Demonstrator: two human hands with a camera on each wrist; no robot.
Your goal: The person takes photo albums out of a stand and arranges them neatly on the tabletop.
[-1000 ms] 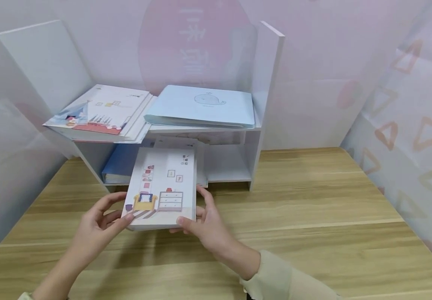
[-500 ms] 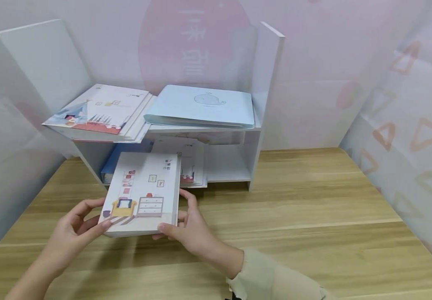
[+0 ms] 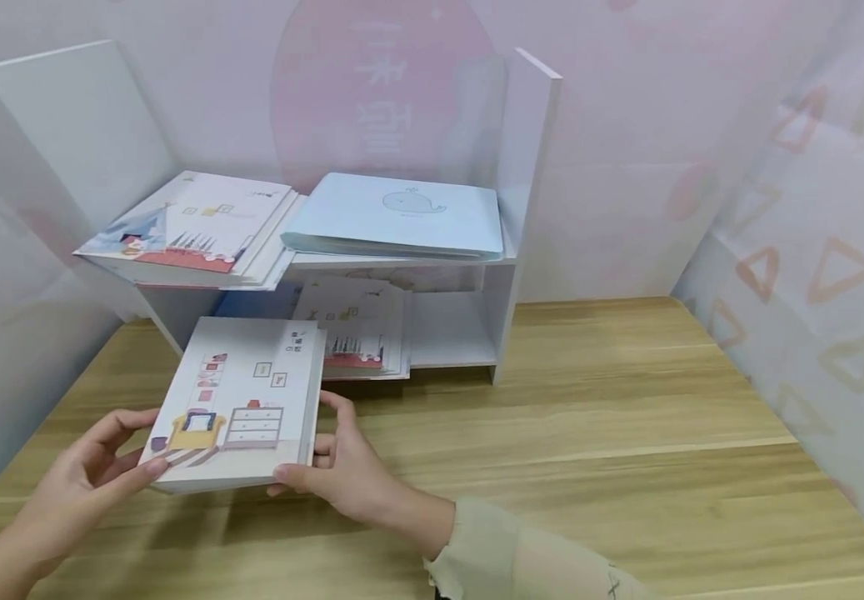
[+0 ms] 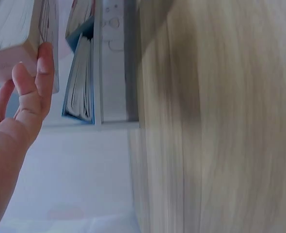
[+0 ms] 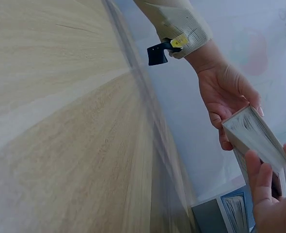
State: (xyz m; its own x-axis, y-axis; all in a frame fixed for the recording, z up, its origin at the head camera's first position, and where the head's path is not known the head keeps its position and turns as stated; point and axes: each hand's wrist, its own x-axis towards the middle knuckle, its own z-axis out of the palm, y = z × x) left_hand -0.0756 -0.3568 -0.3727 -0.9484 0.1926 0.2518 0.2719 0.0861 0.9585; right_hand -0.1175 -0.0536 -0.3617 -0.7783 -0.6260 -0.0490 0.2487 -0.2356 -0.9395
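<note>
book (image 3: pixel 240 400): above bench (image 3: pixel 589 467), before shelf (image 3: pixel 432 325) | left hand (image 3: pixel 90 487) grip: pinching left edge | right hand (image 3: pixel 342 471) grip: pinching right edge | shelf: holds booklets (image 3: pixel 352 337), folder (image 3: pixel 394 217)

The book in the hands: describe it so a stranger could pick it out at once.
Start at the white desk shelf on the wooden table. In front of it, both hands hold a thick white book. Unlike the shelved ones, its cover shows a yellow armchair and white drawers.
</note>
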